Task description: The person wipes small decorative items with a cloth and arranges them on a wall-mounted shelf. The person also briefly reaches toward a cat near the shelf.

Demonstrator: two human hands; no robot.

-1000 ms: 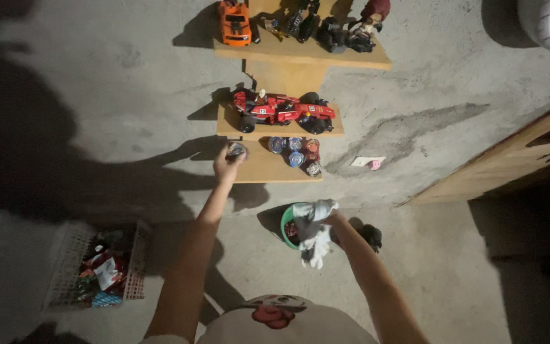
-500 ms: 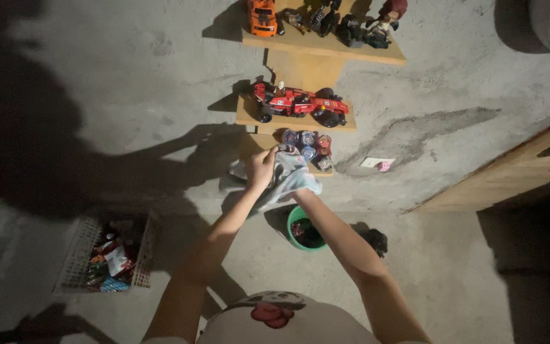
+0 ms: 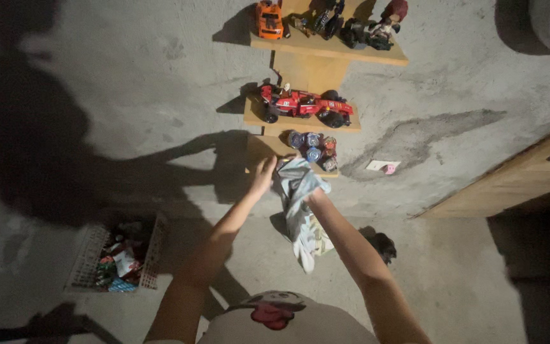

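Right grip: I see my right hand closed around a bunch of pale cloth, fingers buried in the folds; the fist sits just below the front edge of the lowest shelf.
Left grip: my left hand is raised beside the right one, fingers loosely curled and pointing up at the shelf edge; it touches the upper corner of the cloth; I cannot tell whether it pinches the fabric or only rests against it.
Arms: both forearms reach up and forward from the bottom of the view and converge, the left from lower left, the right from lower right; elbows are bent only slightly; wrists are close together.
Cloth: light grey-white, crumpled; its top is gathered at the two hands, the rest hangs down loose between the forearms.
Lowest shelf: wooden, fixed to the grey concrete wall; a cluster of small round toys in blue and red sits on it just above the hands.
Middle shelf: a red toy racing car lies along it.
Top shelf: an orange toy car at its left end, dark figurines to the right.
Floor: a white wire basket of mixed small packets stands well left of my left arm.
Wall: strong shadows of my arms fall left of the shelves.
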